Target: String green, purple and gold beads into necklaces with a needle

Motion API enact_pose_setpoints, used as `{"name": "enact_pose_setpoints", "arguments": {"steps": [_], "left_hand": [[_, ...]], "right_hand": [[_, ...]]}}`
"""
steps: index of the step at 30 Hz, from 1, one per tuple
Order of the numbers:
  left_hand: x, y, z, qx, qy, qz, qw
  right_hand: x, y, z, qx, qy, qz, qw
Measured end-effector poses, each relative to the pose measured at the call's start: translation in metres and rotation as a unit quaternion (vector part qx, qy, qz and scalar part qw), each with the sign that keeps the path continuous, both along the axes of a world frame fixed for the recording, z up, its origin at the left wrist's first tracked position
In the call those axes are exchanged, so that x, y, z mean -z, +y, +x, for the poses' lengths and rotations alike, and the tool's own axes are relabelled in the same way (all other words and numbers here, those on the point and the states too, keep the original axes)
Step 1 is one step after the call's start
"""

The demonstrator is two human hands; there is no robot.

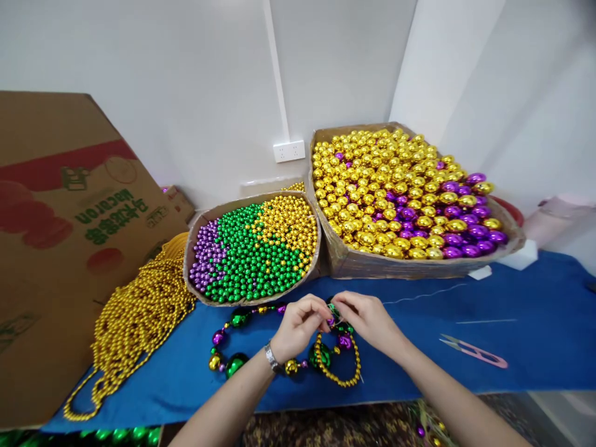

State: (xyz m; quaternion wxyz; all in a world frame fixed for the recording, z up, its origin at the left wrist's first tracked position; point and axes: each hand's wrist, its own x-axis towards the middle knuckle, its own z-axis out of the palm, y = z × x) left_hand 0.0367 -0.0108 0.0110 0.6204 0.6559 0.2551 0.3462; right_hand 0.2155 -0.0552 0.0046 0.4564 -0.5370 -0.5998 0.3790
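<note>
My left hand [300, 326], with a metal watch band at the wrist, and my right hand [370, 318] meet over the front of the table, both with fingers pinched. Between their fingertips is a thin pale string [336, 315] at the end of a bead necklace, partly hidden by the fingers. The bead necklace [238, 317] of large green, purple and gold beads curves to the left on the cloth and passes behind my left wrist. A loop of small gold beads [357, 360] hangs below my hands, beside a big green bead [320, 356].
A box [321, 248] of small purple, green and gold beads stands behind my hands. A larger box [372, 264] holds gold and purple beads. Gold bead strands [139, 304] lie beside a tall carton [41, 248]. Pink-handled snips [484, 355] and a needle-like piece [487, 321] lie right.
</note>
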Motion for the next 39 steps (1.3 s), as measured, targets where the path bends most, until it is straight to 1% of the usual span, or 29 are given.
{"name": "enact_pose_setpoints", "arguments": {"steps": [3, 5, 7, 9, 11, 13, 14, 15, 17, 18, 20, 21, 23, 24, 25, 26, 27, 29, 31, 35, 37, 39], "left_hand": [[-0.002, 0.000, -0.002, -0.022, 0.038, 0.067, 0.997], [-0.003, -0.001, -0.002, -0.048, 0.070, 0.131, 0.988], [-0.005, -0.003, -0.001, -0.056, 0.103, 0.177, 0.977], [-0.006, -0.005, 0.001, -0.046, 0.128, 0.199, 0.971], [-0.006, -0.005, 0.002, -0.040, 0.132, 0.200, 0.970], [-0.007, -0.002, 0.000, -0.047, 0.116, 0.168, 0.978], [-0.006, 0.000, -0.002, -0.050, 0.100, 0.136, 0.984], [-0.006, 0.002, -0.006, -0.053, 0.073, 0.092, 0.992], [-0.005, 0.004, -0.012, -0.055, -0.012, -0.025, 0.998], [-0.004, 0.005, -0.014, -0.053, -0.064, -0.090, 0.993], [-0.001, 0.003, -0.014, -0.041, -0.160, -0.203, 0.965], [0.001, 0.002, -0.011, -0.033, -0.197, -0.244, 0.949], [0.003, 0.000, -0.003, -0.032, -0.253, -0.291, 0.922], [0.003, 0.000, 0.001, -0.042, -0.275, -0.303, 0.912], [0.004, 0.000, 0.006, -0.056, -0.290, -0.309, 0.904], [0.004, 0.001, 0.009, -0.071, -0.296, -0.311, 0.900], [0.005, 0.002, 0.010, -0.083, -0.292, -0.310, 0.901], [0.009, 0.005, 0.009, -0.094, -0.262, -0.302, 0.912], [0.016, 0.005, 0.003, -0.089, -0.227, -0.296, 0.924], [0.033, 0.001, -0.007, -0.093, -0.197, -0.306, 0.927], [0.035, -0.002, -0.010, -0.093, -0.175, -0.308, 0.931], [0.030, -0.002, -0.009, -0.081, -0.145, -0.294, 0.941]], "right_hand": [[-0.008, -0.006, 0.004, -0.008, -0.050, 0.032, 0.998], [-0.011, -0.009, 0.006, -0.013, -0.067, 0.039, 0.997], [-0.013, -0.011, 0.005, -0.019, -0.088, 0.045, 0.995], [-0.016, -0.012, 0.003, -0.030, -0.114, 0.056, 0.991], [-0.020, -0.013, 0.002, -0.039, -0.135, 0.070, 0.988], [-0.023, -0.013, 0.006, -0.037, -0.144, 0.079, 0.986], [-0.024, -0.014, 0.010, -0.027, -0.145, 0.081, 0.986], [-0.023, -0.015, 0.015, -0.011, -0.137, 0.079, 0.987], [-0.018, -0.017, 0.024, 0.030, -0.061, 0.047, 0.997], [-0.014, -0.018, 0.027, 0.049, -0.009, 0.025, 0.998], [-0.003, -0.020, 0.026, 0.072, 0.126, -0.014, 0.989], [0.003, -0.020, 0.022, 0.076, 0.203, -0.027, 0.976], [0.011, -0.020, 0.011, 0.078, 0.343, -0.038, 0.935], [0.013, -0.019, 0.006, 0.080, 0.401, -0.043, 0.911], [0.015, -0.017, 0.002, 0.084, 0.438, -0.046, 0.894], [0.015, -0.016, -0.001, 0.088, 0.450, -0.045, 0.888], [0.015, -0.016, -0.002, 0.094, 0.450, -0.042, 0.887], [0.016, -0.016, -0.001, 0.098, 0.438, -0.040, 0.893], [0.021, -0.018, -0.001, 0.098, 0.424, -0.047, 0.899], [0.035, -0.026, -0.003, 0.100, 0.384, -0.059, 0.916], [0.038, -0.031, -0.001, 0.103, 0.353, -0.056, 0.928], [0.034, -0.035, 0.008, 0.108, 0.319, -0.052, 0.940]]}}
